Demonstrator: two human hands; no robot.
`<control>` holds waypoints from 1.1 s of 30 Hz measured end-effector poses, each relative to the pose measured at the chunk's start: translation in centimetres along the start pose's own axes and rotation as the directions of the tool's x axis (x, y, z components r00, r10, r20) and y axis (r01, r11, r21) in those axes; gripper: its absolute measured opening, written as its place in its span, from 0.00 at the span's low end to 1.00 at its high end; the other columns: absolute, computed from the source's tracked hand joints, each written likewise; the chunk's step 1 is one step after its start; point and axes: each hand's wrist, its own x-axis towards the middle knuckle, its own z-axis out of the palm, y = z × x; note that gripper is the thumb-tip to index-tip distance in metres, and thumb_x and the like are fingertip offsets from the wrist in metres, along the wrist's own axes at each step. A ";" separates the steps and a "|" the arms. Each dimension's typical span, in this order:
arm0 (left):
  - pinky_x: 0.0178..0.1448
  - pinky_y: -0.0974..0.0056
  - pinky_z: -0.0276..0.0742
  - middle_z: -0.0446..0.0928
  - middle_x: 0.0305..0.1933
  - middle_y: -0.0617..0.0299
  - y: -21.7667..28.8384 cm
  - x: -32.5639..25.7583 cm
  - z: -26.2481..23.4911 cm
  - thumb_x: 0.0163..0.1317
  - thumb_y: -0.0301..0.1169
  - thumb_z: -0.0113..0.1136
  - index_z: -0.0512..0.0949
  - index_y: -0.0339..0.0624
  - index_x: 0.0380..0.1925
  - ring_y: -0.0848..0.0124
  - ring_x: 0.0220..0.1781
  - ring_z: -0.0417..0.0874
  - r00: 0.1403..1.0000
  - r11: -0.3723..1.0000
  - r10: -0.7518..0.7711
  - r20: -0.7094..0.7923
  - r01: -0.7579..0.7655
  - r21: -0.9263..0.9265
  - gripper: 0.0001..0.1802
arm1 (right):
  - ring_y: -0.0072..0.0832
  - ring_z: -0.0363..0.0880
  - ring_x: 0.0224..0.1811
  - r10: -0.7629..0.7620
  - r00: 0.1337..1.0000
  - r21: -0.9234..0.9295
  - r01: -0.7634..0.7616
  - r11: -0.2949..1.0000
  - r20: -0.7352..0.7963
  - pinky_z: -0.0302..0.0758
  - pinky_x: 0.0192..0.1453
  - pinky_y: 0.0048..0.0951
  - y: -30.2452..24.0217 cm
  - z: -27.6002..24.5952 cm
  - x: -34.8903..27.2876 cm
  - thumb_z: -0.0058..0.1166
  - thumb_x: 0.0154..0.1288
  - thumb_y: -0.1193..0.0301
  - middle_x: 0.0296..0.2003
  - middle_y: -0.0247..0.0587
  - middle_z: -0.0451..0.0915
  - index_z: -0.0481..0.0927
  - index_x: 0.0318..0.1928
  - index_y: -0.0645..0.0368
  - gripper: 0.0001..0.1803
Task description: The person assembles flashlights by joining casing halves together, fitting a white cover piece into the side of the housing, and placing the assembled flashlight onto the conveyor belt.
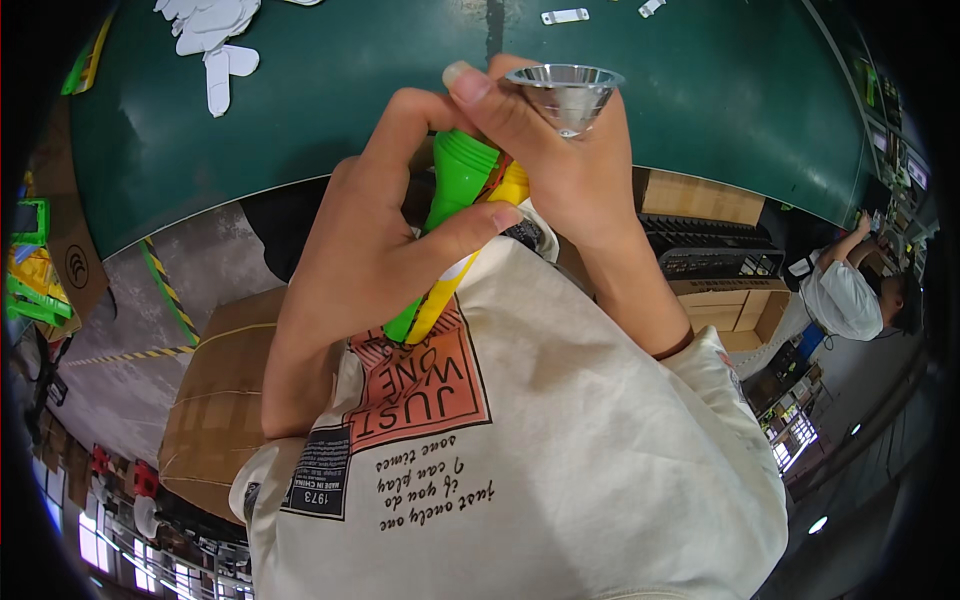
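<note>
Two hands work close together: the left hand (375, 235) is wrapped tight around a green and yellow torch (455, 215), and the right hand (560, 165) pinches an empty shiny cone (566, 92).

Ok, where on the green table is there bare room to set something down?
The green table is bare across its right half, from the shiny metal cone out to the table's right edge. The far left is crowded with white plastic pieces, and small white parts dot the far edge. Both hands block the near middle.
</note>
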 end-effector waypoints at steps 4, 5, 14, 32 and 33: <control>0.34 0.66 0.75 0.78 0.31 0.56 -1.1 0.3 0.3 0.56 0.30 0.65 0.64 0.41 0.47 0.65 0.31 0.83 0.983 0.983 0.170 -0.071 -0.165 0.075 0.23 | 0.12 0.65 0.17 -0.019 1.000 -0.064 0.020 0.998 0.023 0.61 0.20 0.21 -0.5 -0.3 0.6 0.64 0.58 0.60 0.13 0.27 0.71 0.76 0.17 0.62 0.21; 0.34 0.66 0.75 0.78 0.31 0.56 -1.0 0.3 0.4 0.56 0.30 0.65 0.64 0.41 0.47 0.65 0.31 0.83 0.983 0.983 0.172 -0.068 -0.167 0.076 0.23 | 0.13 0.66 0.18 0.029 0.999 -0.031 -0.027 0.999 0.040 0.62 0.21 0.20 -0.2 -0.4 0.7 0.65 0.57 0.60 0.14 0.28 0.72 0.76 0.17 0.62 0.21; 0.50 0.65 0.71 0.76 0.45 0.50 -1.2 -0.4 1.0 0.61 0.25 0.53 0.56 0.36 0.60 0.66 0.46 0.78 0.970 0.967 0.243 -0.013 -0.241 0.077 0.28 | 0.14 0.72 0.22 0.026 0.997 0.238 -0.044 0.970 0.075 0.68 0.27 0.18 0.5 -1.2 1.0 0.67 0.56 0.65 0.21 0.29 0.75 0.74 0.26 0.60 0.15; 0.31 0.56 0.77 0.79 0.30 0.48 -1.0 -1.1 1.7 0.56 0.35 0.65 0.65 0.35 0.55 0.49 0.28 0.82 0.975 0.912 0.211 -0.064 -0.173 0.372 0.30 | 0.32 0.80 0.33 -0.048 0.997 0.278 0.062 0.958 -0.054 0.76 0.36 0.29 -0.4 -0.6 -0.2 0.57 0.60 0.72 0.28 0.46 0.78 0.71 0.36 0.62 0.10; 0.31 0.56 0.77 0.79 0.30 0.48 -1.0 -1.1 1.7 0.56 0.35 0.65 0.65 0.35 0.55 0.49 0.28 0.82 0.974 0.910 0.217 -0.062 -0.179 0.375 0.30 | 0.32 0.79 0.35 -0.072 0.997 0.268 0.076 0.960 -0.025 0.76 0.38 0.30 -0.6 -0.7 -0.2 0.56 0.60 0.71 0.29 0.46 0.78 0.71 0.37 0.62 0.10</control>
